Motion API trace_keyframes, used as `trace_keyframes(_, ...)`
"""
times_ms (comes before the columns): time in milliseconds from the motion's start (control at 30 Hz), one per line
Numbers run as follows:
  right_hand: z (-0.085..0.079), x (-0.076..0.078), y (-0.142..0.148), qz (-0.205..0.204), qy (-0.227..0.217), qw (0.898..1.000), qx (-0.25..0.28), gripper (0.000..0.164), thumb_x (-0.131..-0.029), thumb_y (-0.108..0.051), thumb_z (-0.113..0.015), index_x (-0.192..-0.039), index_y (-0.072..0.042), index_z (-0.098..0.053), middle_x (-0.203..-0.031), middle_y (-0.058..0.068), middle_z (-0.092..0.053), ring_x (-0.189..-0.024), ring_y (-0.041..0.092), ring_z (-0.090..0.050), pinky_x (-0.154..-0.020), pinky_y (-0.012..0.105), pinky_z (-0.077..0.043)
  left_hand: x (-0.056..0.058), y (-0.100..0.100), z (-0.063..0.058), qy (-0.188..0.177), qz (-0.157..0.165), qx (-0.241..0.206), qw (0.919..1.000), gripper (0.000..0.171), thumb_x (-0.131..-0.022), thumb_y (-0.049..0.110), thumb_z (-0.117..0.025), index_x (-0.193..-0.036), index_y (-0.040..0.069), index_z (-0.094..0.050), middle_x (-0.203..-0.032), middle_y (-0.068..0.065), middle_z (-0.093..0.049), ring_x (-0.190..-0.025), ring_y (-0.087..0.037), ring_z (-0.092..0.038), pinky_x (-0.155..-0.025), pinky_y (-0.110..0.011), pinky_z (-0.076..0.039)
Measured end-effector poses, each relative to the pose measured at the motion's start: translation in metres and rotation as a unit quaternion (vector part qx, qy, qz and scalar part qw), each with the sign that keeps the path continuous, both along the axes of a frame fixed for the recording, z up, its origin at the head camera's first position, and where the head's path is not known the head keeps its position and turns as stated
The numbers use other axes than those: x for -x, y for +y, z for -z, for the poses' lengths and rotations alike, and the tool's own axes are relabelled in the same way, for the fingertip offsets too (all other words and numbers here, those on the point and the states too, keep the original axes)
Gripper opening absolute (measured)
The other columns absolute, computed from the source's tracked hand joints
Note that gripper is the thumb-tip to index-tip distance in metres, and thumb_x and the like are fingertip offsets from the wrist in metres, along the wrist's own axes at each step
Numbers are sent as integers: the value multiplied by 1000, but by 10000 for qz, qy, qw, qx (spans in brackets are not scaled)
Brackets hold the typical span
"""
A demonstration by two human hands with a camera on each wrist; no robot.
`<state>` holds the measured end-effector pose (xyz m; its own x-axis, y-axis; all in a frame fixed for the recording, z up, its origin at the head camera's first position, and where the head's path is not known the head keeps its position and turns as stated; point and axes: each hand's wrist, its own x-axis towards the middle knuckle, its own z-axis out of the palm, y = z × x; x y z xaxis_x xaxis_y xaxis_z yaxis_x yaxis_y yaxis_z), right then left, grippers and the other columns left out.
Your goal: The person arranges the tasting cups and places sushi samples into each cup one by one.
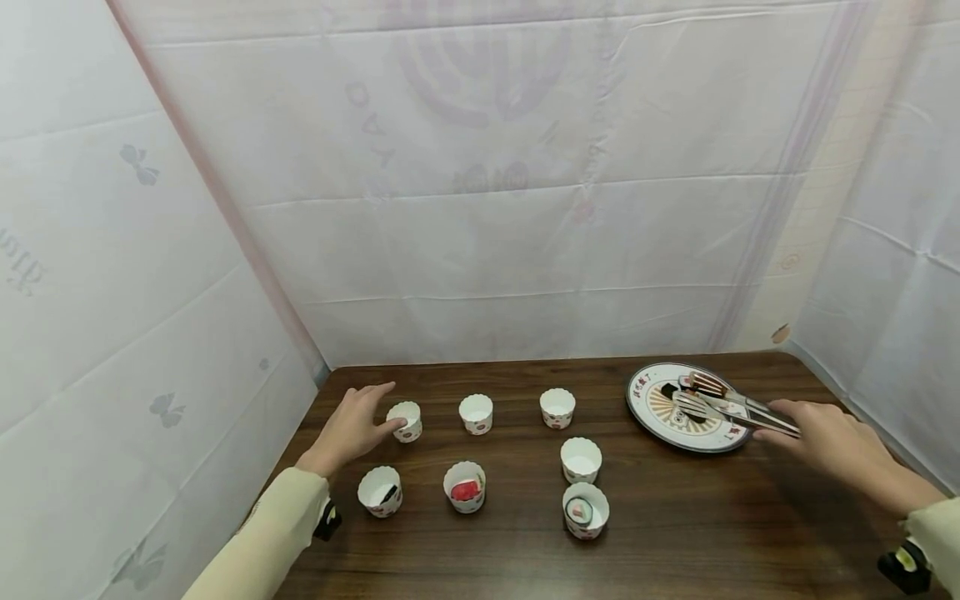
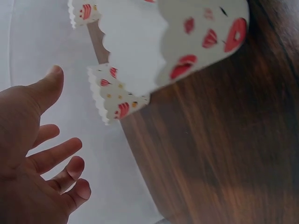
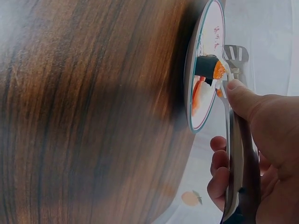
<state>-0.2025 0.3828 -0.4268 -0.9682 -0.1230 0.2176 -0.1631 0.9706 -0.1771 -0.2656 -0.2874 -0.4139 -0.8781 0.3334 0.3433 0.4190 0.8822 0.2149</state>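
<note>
My right hand (image 1: 836, 442) grips metal tongs (image 1: 772, 421), whose slotted ends reach over a round patterned plate (image 1: 649, 423). In the right wrist view, a sushi piece (image 3: 204, 66) wrapped in dark seaweed with orange topping is at the tongs' ends; I cannot tell whether they pinch it. Another piece, orange and white (image 3: 200, 95), lies on the plate. My left hand (image 1: 352, 429) has its fingers spread beside the back-left paper cup (image 1: 410, 431), thumb overlapping its rim in the head view. The left wrist view shows that hand holding nothing, with printed cups (image 2: 205, 42) nearby.
Two more paper cups (image 1: 477, 423) stand along the back. Nearer me, one cup (image 1: 380, 507) has a dark piece, another cup (image 1: 465, 506) a red piece, and a third cup (image 1: 585, 531) a round sushi roll. A cup (image 1: 581, 472) touches that third one. White cloth (image 1: 480, 250) surrounds the wooden table (image 1: 510, 567).
</note>
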Motion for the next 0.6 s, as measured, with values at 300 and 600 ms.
trace_keyframes(300,3,-2,4,59,-29,10000,42,68,-91,-54,-73,-126,4,-65,-116,34,-67,-96,55,-65,-51,59,-47,6,-12,13,-540,-137,46,9984,65,-96,32,-75,-141,-10,-54,-136,-29,-60,-123,-52,-54,-101,-64,-43)
trace_keyframes(600,6,-6,4,64,39,10000,57,65,-91,-52,-75,-124,3,-66,-113,32,-68,-92,54,-66,-51,59,-47,8,-18,21,-800,-156,-64,9967,63,-97,34,-72,-140,-8,-56,-132,-27,-64,-121,-52,-55,-98,-64,-45)
